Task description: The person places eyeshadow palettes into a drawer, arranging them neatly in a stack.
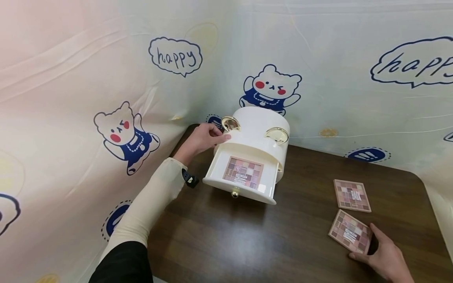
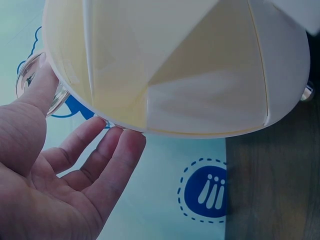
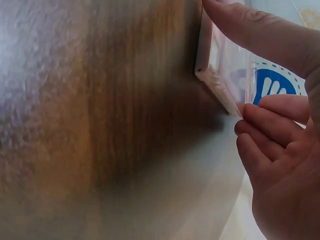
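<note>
Pink-framed, the near palette (image 1: 351, 232) is in the right grip (image 1: 383, 253), which spans its right-hand end, thumb and fingers pinching it by the edges and parted only about as wide as that end. It is at the near right part of the worktop (image 1: 301, 220); from where I stand I can't tell whether its whole underside touches the wood. Just beyond it the far palette (image 1: 352, 195) lies flat, of matching design.

Well over to the left, the left grip (image 1: 201, 141) is spread against the white box (image 1: 255, 133), thumb by one gold ear (image 1: 231, 123), fingertips touching the curved side. A black strap (image 1: 191, 181) goes round that wrist.

The box's drawer (image 1: 255, 196) stands open toward the person, a gold knob (image 1: 235, 192) on its front, with a third palette (image 1: 244, 173) lying face up inside. Behind hangs pale cloth (image 1: 339, 59) printed with bears (image 1: 270, 88) in blue and "happy" bubbles (image 1: 175, 57).
</note>
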